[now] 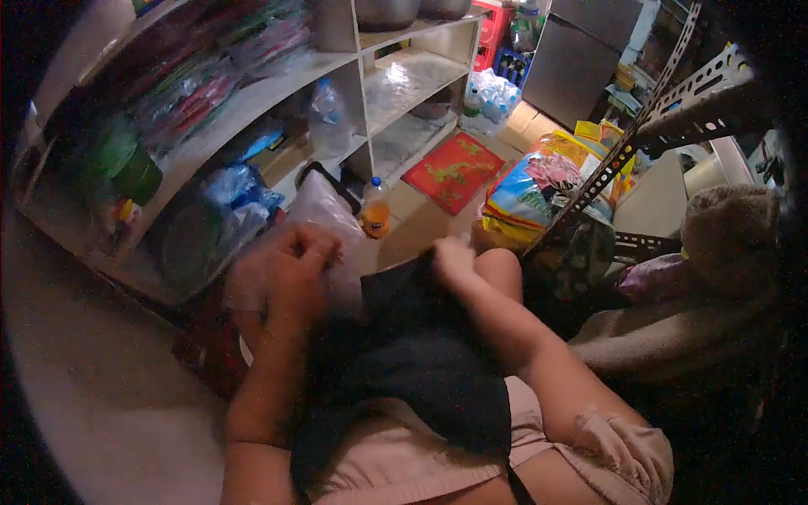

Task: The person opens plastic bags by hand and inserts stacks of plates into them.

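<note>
A black cloth [412, 337] lies over the person's lap. My right hand [454, 257] is closed at the cloth's far right corner, near the knee, with its fingers pinched on the edge. My left hand [303, 257] is raised over the left side of the lap, blurred by motion, its fingers curled. Whether it holds anything cannot be made out. Just beyond it stands a whitish plastic bag [324, 206], and beside that an upright bottle of orange drink [375, 210] on the floor.
White shelves [362, 101] with a clear bottle [326, 114] and a green container [135, 172] run along the left. Ahead lies a red mat [454, 172]. At the right are a colourful sack [526, 189] and a perforated metal frame [619, 160].
</note>
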`<state>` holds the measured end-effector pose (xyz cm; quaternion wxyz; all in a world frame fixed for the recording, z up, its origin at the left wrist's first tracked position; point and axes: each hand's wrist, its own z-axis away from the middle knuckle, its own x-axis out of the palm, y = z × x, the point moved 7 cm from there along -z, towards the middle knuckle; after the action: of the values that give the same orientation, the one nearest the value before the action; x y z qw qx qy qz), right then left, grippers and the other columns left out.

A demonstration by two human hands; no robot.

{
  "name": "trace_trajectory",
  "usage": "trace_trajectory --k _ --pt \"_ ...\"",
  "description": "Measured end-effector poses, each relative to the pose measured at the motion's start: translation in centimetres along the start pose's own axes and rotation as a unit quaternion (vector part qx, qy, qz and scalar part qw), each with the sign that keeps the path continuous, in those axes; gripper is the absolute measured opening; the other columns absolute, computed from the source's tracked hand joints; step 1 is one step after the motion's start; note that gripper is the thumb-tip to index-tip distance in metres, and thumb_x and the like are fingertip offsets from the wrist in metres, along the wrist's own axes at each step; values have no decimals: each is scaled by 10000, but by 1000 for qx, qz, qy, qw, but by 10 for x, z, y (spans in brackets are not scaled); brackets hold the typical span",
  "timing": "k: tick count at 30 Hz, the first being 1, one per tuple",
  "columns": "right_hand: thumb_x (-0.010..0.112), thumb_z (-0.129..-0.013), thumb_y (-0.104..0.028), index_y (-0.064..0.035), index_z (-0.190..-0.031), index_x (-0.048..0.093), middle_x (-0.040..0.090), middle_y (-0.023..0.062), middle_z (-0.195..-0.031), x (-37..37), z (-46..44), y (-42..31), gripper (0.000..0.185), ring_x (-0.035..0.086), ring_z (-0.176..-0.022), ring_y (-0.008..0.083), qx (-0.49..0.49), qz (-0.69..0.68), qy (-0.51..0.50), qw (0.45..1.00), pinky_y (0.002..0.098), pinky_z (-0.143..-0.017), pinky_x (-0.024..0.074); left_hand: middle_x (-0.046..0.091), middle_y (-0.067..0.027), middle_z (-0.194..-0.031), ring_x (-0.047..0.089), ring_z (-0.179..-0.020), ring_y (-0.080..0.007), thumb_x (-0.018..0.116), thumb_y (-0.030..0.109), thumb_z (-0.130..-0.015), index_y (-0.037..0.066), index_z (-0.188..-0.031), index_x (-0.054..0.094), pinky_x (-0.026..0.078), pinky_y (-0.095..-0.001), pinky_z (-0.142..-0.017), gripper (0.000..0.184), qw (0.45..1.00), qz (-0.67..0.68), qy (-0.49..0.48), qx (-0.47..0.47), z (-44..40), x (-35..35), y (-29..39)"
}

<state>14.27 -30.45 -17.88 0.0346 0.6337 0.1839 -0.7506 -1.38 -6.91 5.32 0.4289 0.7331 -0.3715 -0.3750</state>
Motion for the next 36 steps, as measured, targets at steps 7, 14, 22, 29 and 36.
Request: trace_trajectory --k 7,14,22,29,36 --pt "403 -947 -235 -80 -1152 557 589 207 -1174 43 12 -21 299 567 -1111 400 49 10 -134 990 569 -780 478 651 -52 -764 568 -636 -122 676 167 -834 51 -788 604 468 -278 -633 144 985 -66 44 -151 6 -12 46" --pt "333 -987 -378 -48 -1301 492 524 178 -1319 143 72 -111 483 516 -1185 363 -161 -90 -470 863 561 -954 391 640 -49 -773 588 -694 -120 643 95 -851 38 -840 619 469 -252 -658 63 988 6 -20 -154 13 3 9" --pt "361 -977 -406 -42 -1286 505 544 167 -1282 133 62 -141 499 532 -1147 340 -177 -132 -451 865 524 -940 406 618 -36 -829 564 -751 -101 614 140 -864 42 -830 586 454 -252 -690 107 975 124 -36 -179 19 25 28" --pt "385 -967 -429 -37 -1273 516 562 158 -1250 135 65 -127 515 545 -1114 320 -169 -138 -456 863 491 -927 419 620 -25 -817 561 -724 -105 633 183 -857 47 -862 607 453 -256 -698 138 983 -38 -60 -168 15 24 40" --pt "410 -958 -453 -31 -1260 527 580 148 -1218 136 76 -103 532 559 -1081 300 -158 -138 -468 858 459 -914 432 631 -24 -809 573 -750 -106 615 152 -866 46 -874 619 462 -268 -700 106 976 139 -18 -165 15 32 1"
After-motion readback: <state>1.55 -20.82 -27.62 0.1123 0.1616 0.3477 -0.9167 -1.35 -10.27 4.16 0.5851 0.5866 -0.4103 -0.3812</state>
